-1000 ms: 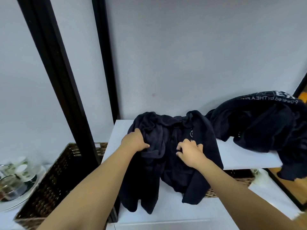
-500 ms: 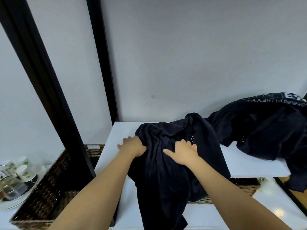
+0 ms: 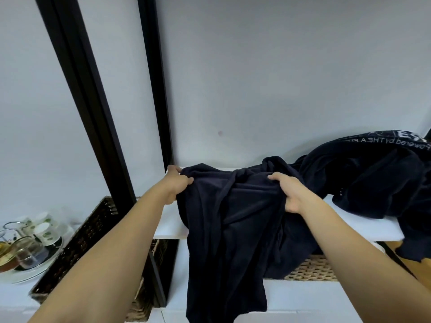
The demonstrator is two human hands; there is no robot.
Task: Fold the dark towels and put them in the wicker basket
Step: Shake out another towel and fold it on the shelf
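On white shelf (image 3: 171, 226), centre: left hand (image 3: 176, 183), arm reaching toward 1 o'clock, fingers curled gripping dark towel (image 3: 229, 220) at its left top edge. Right hand (image 3: 290, 191), arm toward 11 o'clock, fingers bunching towel's right fold. Towel hangs over shelf front. Second dark towel (image 3: 377, 180) heaped at 3 o'clock.

Dark towel (image 3: 231, 217) in both hands' grip

A white shelf (image 3: 363, 226) juts from a pale wall. Two dark towels lie on it: one (image 3: 229, 220) drapes over its front edge, the other (image 3: 377, 178) is heaped at the right.
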